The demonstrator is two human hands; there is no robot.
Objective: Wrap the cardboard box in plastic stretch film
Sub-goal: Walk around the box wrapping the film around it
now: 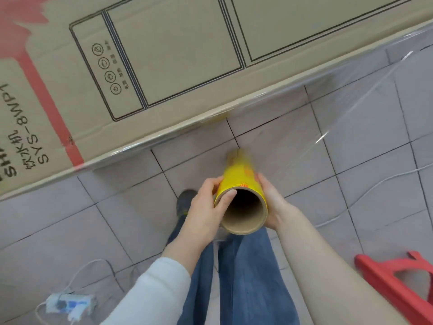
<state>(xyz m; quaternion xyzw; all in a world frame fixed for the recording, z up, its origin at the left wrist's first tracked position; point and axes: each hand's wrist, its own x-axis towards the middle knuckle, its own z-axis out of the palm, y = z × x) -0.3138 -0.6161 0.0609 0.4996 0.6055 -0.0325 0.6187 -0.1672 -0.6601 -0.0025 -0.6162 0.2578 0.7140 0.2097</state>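
**Head view: both hands grip the roll just short of the box**

Far left of the left hand (pixel 206 212), low on the floor (pixel 70 219), lies a white power strip (pixel 70 303). It is blurred and its sockets are hard to make out.

Above and beyond that hand lies the box (pixel 164 66). Its long axis runs from lower left to upper right, and the frame cuts it off at the left, top and right. Only its printed top face and a thin strip of its near side show.

The left hand clasps the roll (pixel 241 181) from the left, with its thumb laid over the rim of the near end and its fingers curled on the yellow side. A grey shoe (pixel 185 200) shows partly behind this hand.

The roll sits between the two hands. Its long axis points away from the person and down toward the box's near edge. Its open cardboard end faces the camera, and its far end is blurred.

The right hand (pixel 271 202) grips the roll from the right. Its palm is pressed against the roll, and most of its fingers are hidden behind it.

Up and right of this hand, clear film (pixel 351 102) stretches from the roll toward the box's near edge. It shows only by its glints and creases. The frame's right edge cuts it off, so where it meets the box is hard to tell.

Low and right of the right forearm stands a red stool (pixel 398 285), only partly in frame.
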